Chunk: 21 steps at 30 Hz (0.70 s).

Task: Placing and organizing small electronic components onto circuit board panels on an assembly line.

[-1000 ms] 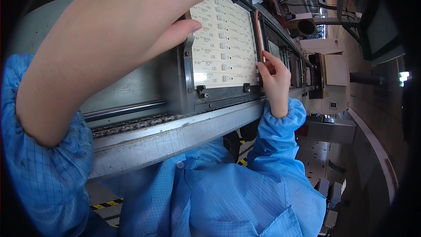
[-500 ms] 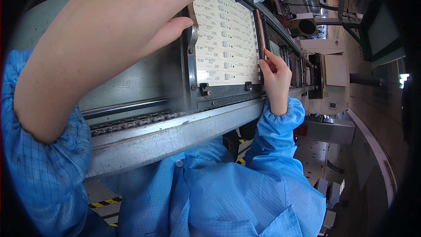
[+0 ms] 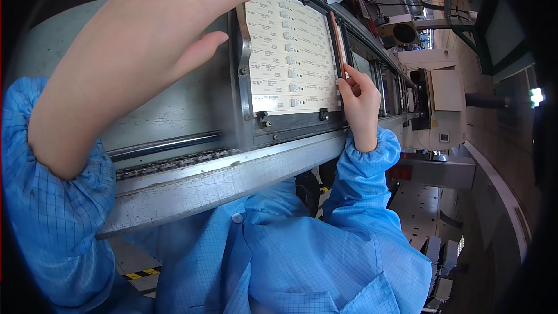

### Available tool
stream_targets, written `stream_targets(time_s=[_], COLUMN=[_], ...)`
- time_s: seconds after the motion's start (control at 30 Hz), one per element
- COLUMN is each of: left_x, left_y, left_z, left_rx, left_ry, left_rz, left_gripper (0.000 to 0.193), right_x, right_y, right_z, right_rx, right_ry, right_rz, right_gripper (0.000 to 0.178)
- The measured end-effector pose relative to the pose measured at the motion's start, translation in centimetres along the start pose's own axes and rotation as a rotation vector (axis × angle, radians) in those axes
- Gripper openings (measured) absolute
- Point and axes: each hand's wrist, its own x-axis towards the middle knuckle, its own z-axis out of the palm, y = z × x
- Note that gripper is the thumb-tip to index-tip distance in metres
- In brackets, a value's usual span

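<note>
A flat pale board panel (image 3: pixel 290 58), printed in repeated rows with small white parts, lies in a dark metal carrier frame (image 3: pixel 302 121) on a conveyor. My left hand (image 3: pixel 145 40) reaches over the frame's left bar. Its thumb and index finger are apart, the index fingertip at the panel's far left corner; the other fingers are partly hidden. At the frame's right side, my right hand (image 3: pixel 361 102) has thumb and index finger closed on the edge, beside a copper-coloured strip (image 3: pixel 335 29). Small black clamps (image 3: pixel 324 114) sit along the frame's near edge.
A scratched metal rail (image 3: pixel 215 174) runs along the near side, with a chain (image 3: pixel 174 166) and a round steel rod (image 3: pixel 168 144) behind it. Left of the frame is a grey-green surface (image 3: pixel 180 113). Beyond the conveyor's right end stands a pale machine (image 3: pixel 447 90).
The frame with its panel has shifted a little to the left. My left hand has moved left and its index finger covers less of the panel. My right hand has moved slightly left with the frame.
</note>
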Motion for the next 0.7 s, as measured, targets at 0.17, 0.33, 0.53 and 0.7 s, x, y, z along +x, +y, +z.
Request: stream_targets(time_s=[0.17,0.33,0.53,0.7], left_x=[0.7,-0.6,1.3,4.7], left_y=[-0.5,-2.3,-1.8,2.4], left_z=[0.0,1.1,0.5,3.1], left_rx=[-0.036,-0.086,-0.014,-0.079], left_ry=[-0.002,0.073,0.098,0.055], left_rz=[0.004,0.080,0.173,0.226], left_gripper=[0.045,0.042,0.040,0.036], right_x=[-0.1,-0.1,-0.4,-0.5], right_y=[-0.3,-0.5,-0.2,0.9], right_z=[-0.2,0.0,-0.5,-0.1], right_rx=[0.030,0.025,0.017,0.052], right_ry=[0.001,-0.008,0.050,0.062], right_rz=[0.008,-0.021,0.024,-0.048], right_gripper=[0.034,0.036,0.037,0.034])
